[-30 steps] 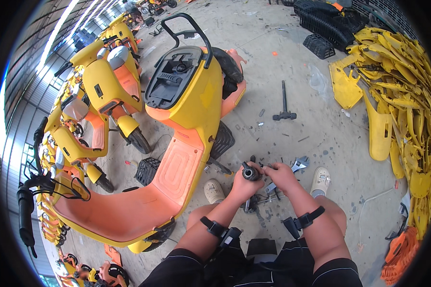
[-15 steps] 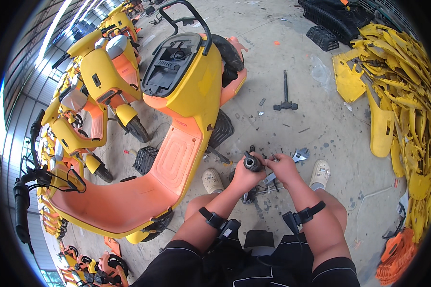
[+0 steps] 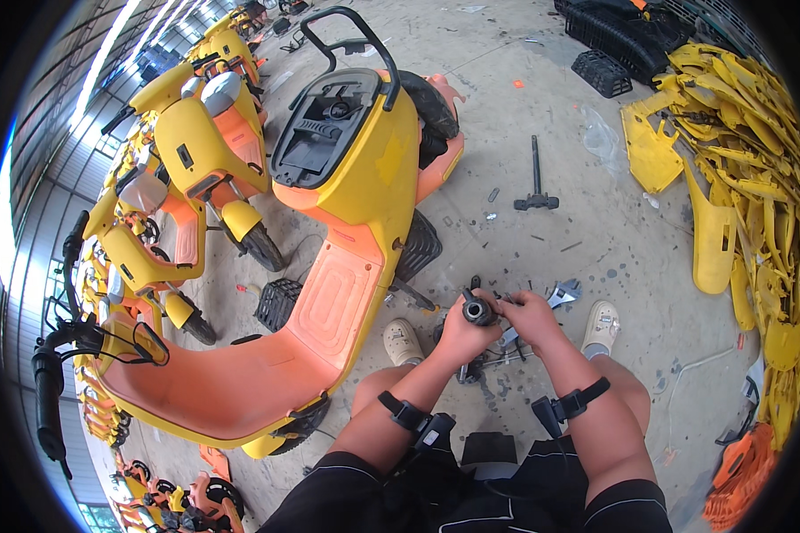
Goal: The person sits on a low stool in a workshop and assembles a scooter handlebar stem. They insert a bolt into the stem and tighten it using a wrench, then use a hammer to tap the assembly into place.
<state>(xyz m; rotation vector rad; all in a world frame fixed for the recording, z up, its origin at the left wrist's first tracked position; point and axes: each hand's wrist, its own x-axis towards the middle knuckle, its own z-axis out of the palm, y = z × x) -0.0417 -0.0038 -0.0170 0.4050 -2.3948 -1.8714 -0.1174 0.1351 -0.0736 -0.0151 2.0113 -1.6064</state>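
"In the head view, what is the left hand (image 3: 465,339) doing?"

"It is gripping a tool (image 3: 478,310), dark and round-ended, just below the frame's centre, to the right; the fingers are hiding much of it."

"And the right hand (image 3: 533,320)?"

"Its fingers are curling close beside the tool. I cannot tell whether they are pinching anything."

"What is lying underneath?"

"Dark parts (image 3: 474,371), half covered and too small to make out. A wrench (image 3: 564,291) is showing right of centre, its handle disappearing behind the right hand."

"Anything cut off?"

"Yellow panels (image 3: 769,293) are running into the dark rim at right."
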